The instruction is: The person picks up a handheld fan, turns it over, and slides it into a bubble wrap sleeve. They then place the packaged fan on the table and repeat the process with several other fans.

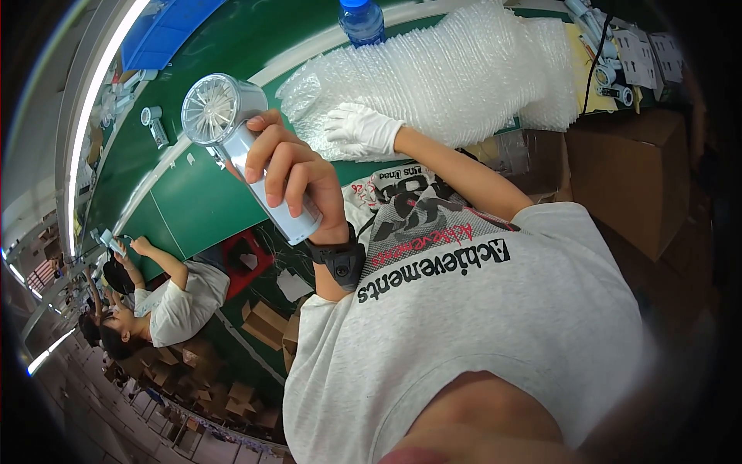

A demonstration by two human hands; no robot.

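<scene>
My bare left hand is wrapped around the pale blue handle of a handheld fan and holds it up over the bench's near edge. The fan's round, clear-fronted head points up and to the left. A black device is strapped to my left wrist. In a white glove, my right hand lies flat on a long stack of bubble wrap bags, fingers stretched out. The bags lie on the green bench. Beyond my left hand, another small fan rests on the bench.
A blue-capped bottle stands behind the bags, and a blue bin sits at the far left. Several fans and a cable lie at the right. Cardboard boxes stand at my right. Another person works further left.
</scene>
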